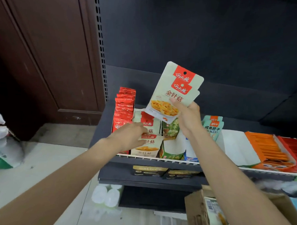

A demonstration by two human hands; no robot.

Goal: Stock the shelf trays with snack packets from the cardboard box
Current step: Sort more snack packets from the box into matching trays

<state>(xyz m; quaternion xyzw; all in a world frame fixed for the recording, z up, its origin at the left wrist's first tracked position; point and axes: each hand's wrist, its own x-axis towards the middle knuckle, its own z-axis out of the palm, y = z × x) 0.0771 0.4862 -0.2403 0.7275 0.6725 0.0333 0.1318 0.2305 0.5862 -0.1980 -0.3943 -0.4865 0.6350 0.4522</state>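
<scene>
The right hand (188,114) holds two pale mushroom snack packets (175,91) fanned together above the shelf (159,161), thumb across the front near the lower edge, fingers curled behind. They look light, flat and floppy, with slick film, so a pinch low on the filled part probably controls them better than the thin top seal. The left hand (131,135) reaches with relaxed, nearly straight fingers onto the matching packets in the tray (145,146), seemingly steadying the row. The cardboard box (197,215) sits below right.
</scene>
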